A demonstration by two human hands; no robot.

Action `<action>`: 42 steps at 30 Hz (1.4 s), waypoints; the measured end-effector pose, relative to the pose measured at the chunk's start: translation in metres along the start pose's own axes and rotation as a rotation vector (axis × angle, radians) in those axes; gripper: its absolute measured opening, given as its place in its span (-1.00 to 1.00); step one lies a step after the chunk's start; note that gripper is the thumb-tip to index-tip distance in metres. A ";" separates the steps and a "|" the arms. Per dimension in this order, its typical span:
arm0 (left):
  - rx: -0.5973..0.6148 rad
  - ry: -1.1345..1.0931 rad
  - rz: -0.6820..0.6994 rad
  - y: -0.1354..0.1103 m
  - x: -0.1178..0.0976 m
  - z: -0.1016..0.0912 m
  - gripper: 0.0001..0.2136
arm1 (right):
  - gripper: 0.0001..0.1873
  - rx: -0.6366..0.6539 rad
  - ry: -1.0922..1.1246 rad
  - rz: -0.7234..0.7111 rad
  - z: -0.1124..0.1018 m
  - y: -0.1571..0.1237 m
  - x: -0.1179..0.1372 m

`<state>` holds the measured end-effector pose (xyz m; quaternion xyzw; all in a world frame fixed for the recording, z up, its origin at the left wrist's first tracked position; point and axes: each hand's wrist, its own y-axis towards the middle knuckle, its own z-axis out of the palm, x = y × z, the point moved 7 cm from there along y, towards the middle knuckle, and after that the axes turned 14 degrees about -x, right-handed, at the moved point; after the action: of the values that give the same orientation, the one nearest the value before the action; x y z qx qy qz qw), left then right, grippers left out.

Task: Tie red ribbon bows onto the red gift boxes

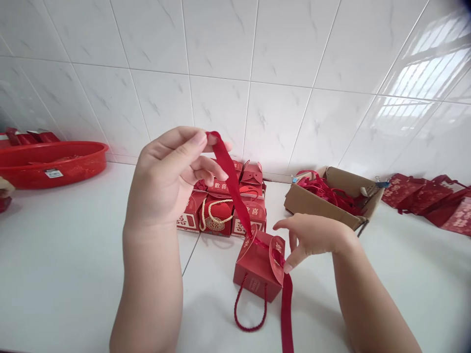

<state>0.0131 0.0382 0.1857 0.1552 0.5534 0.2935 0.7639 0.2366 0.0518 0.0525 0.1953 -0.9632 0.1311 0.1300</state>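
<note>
My left hand (176, 169) is raised, pinching one end of a dark red ribbon (231, 179) between thumb and fingertips. From there the ribbon slants down taut to a small red gift box (259, 264) and passes through its top flaps. Its other end hangs over the right side onto the table. My right hand (312, 240) is beside the box's right flap, thumb and index finger spread apart; the thumb tip is close to the ribbon there, and I cannot tell whether it touches. A twisted red cord handle (250, 327) lies in front of the box.
Behind stand several closed red boxes (217, 215), some with cream cords. A cardboard box (320, 208) of red ribbons sits right, near flat red bags (412, 196). At left are a red plastic basin (77, 164) and another person's hand (5, 188). A tiled wall (221, 49) backs the white table (66, 274).
</note>
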 end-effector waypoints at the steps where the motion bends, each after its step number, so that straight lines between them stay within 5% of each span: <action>1: -0.002 0.008 0.007 -0.001 0.000 0.000 -0.87 | -0.04 0.000 -0.012 -0.020 0.002 -0.001 0.003; 8: 0.004 0.208 0.190 -0.008 -0.004 0.003 -0.87 | 0.03 -0.036 0.054 -0.150 0.016 0.005 0.024; 14: -0.097 0.299 0.207 -0.008 -0.002 0.005 -0.86 | 0.17 0.137 0.222 -0.279 0.025 0.015 0.043; 21: -0.118 0.269 0.242 -0.008 -0.005 0.003 -0.86 | -0.32 0.002 0.250 -0.386 0.011 0.011 0.050; 29: -0.132 0.272 0.294 -0.008 -0.008 0.002 -0.84 | -0.92 -0.406 0.243 -0.265 -0.033 0.000 0.020; 36: -0.181 0.276 0.377 -0.008 -0.009 -0.001 -0.91 | -0.88 -0.542 0.257 -0.213 -0.052 -0.013 0.002; 42: -0.236 0.288 0.482 -0.006 -0.016 -0.005 -0.91 | -0.92 -0.405 0.741 -0.445 -0.058 -0.030 0.006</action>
<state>0.0068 0.0232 0.1925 0.1490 0.5651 0.5477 0.5987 0.2545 0.0407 0.1141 0.3075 -0.7929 -0.0292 0.5252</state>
